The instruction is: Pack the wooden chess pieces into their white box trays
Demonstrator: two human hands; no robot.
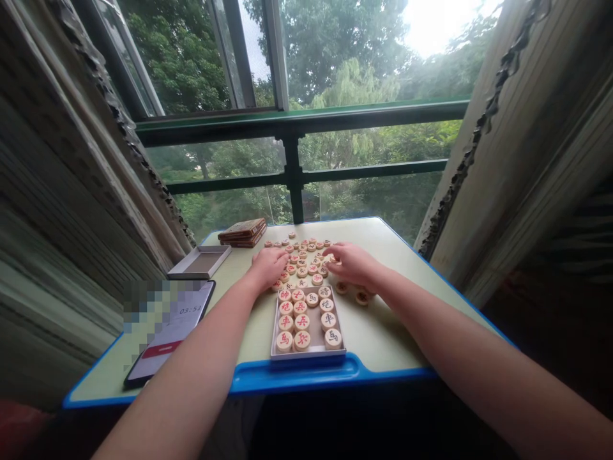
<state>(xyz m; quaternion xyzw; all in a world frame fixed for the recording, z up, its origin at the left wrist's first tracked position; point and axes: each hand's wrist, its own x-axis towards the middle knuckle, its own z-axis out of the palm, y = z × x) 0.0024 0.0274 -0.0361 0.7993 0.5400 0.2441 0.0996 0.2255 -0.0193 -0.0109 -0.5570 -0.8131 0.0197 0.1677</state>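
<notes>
Round wooden Chinese chess pieces (301,271) with red or black characters lie spread over the middle of the table. My left hand (269,267) rests at the left side of this spread, its fingers stretched out against the nearest pieces. On the right side, my right hand (353,262) reaches in with thumb and fingers apart around the edge pieces; its palm side is hidden. Nearer to me stands a shallow open box (316,350). Red pieces (301,322) fill two columns on its left, black pieces (327,321) line its right side, and one black piece sits between them at the top.
A phone (172,335) showing a timer lies by my left forearm. Behind it are an open box lid (200,262) and a stack of folded brown boards (242,232). The table (402,332) has a blue rim and stands against a railed window between curtains (472,191).
</notes>
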